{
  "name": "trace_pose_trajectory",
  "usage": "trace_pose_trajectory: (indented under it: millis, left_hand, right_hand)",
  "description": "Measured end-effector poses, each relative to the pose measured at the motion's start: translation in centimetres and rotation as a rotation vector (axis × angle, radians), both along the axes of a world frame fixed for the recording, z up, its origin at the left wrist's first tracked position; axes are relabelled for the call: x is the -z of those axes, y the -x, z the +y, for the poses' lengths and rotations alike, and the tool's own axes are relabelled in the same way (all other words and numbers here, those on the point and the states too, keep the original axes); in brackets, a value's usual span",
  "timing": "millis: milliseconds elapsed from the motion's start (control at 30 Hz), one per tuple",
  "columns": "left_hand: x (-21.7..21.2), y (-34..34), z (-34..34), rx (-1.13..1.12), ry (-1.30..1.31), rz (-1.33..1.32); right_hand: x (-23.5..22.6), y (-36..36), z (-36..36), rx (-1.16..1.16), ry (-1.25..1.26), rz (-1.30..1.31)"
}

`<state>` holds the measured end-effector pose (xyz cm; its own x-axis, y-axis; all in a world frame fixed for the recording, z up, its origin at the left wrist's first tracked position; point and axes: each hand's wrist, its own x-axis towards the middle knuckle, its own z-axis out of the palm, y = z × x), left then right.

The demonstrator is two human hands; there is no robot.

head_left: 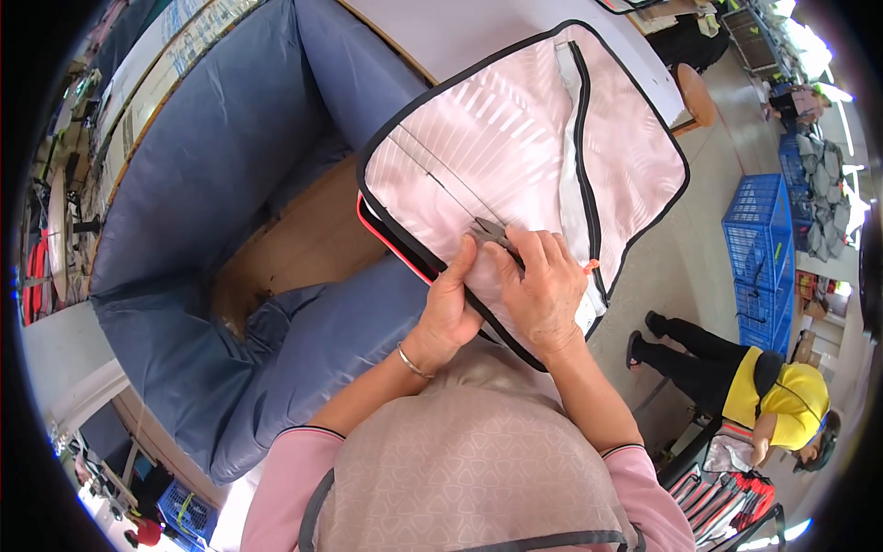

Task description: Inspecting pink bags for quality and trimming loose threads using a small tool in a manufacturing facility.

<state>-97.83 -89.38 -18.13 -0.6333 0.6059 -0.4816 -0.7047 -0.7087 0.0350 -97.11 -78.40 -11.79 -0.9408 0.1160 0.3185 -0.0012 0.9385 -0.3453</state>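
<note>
Pink fabric panel (515, 138) with faint white stripes and black piping round its rounded edges lies across the near corner of a pale worktable (460, 28), its lower edge hanging over toward the person. A black zipper (581, 138) runs down the panel beside a white strip, and a red edge (386, 241) shows beneath its lower left side. The left hand (448, 308) presses flat on the panel's lower edge, fingers curled lightly on the cloth, a thin bracelet (412, 362) at the wrist. The right hand (543, 285) is clenched around small grey snips (492, 232), whose tip touches the panel beside a thin dark thread line.

Left of the panel a large blue padded cover (230, 156), soft and creased, drapes over the table's left edge and folds down toward the person's lap, leaving a patch of brown wood (303, 244) bare between its folds.

The room is a workshop with a grey floor. Stacked blue plastic crates (759, 248) stand at the right, and another person in a yellow top (782, 396) sits low by the lower right
</note>
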Motion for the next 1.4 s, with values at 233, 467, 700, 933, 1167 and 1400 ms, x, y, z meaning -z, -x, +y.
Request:
trace_pose_trajectory:
  millis: [233, 467, 700, 933, 1167, 1400]
  left_hand:
    - [0.0, -0.2, 0.2, 0.017, 0.013, -0.033]
    - [-0.3, -0.3, 0.2, 0.031, 0.014, -0.049]
    - [-0.6, -0.2, 0.3, 0.030, -0.011, -0.069]
    - [-1.4, 0.2, 0.5, 0.061, -0.042, -0.040]
    - [-0.8, -0.2, 0.5, 0.014, -0.007, -0.054]
    - [-0.3, -0.3, 0.6, 0.042, -0.017, -0.094]
  right_hand:
    - [-0.3, 0.2, 0.0, 0.004, -0.027, -0.021]
    - [-0.1, 0.3, 0.2, -0.001, -0.032, 0.031]
    - [-0.1, 0.3, 0.5, -0.014, -0.027, 0.015]
    - [0.1, -0.2, 1.3, 0.212, 0.495, -0.084]
    - [-0.2, 0.3, 0.7, 0.000, 0.052, -0.020]
    - [0.1, 0.6, 0.9, -0.043, -0.003, 0.015]
